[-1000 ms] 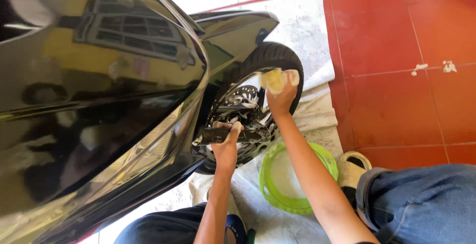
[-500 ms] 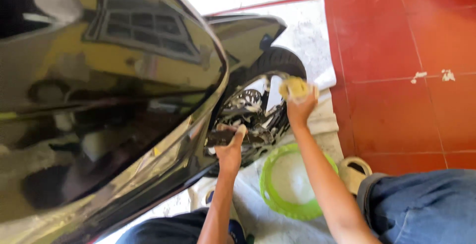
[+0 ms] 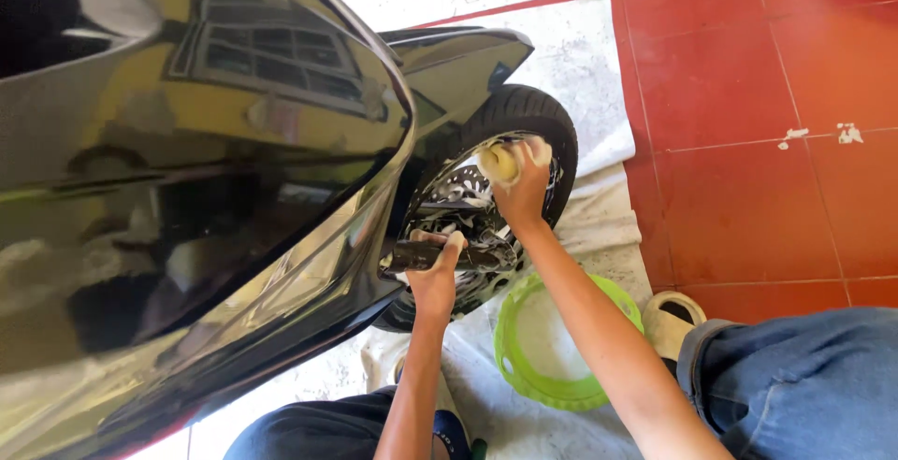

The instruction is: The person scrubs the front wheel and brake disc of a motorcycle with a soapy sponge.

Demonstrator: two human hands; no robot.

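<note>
Bodywork: glossy black scooter panel (image 3: pixel 187 189), curved and mirror-like.
Wheel: soapy spoked front wheel (image 3: pixel 468 208) in ribbed black tyre, standing on a white cloth.
Basin: round green basin (image 3: pixel 510 352), by the cloth's right edge.
Left hand (image 3: pixel 432 268): fingers wrapped round the dark fork bar (image 3: pixel 412 256).
Right hand (image 3: pixel 522 189): fingers curled, pinching a yellow foamy sponge (image 3: pixel 499 161) against the rim.

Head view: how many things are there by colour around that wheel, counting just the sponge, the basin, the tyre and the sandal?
Yellow: 1, the sponge in the right hand.
Green: 1, the basin.
Black: 1, the tyre.
Cream: 1, the sandal.
Total: 4.
The left hand grips a dark bar by the wheel.
</note>
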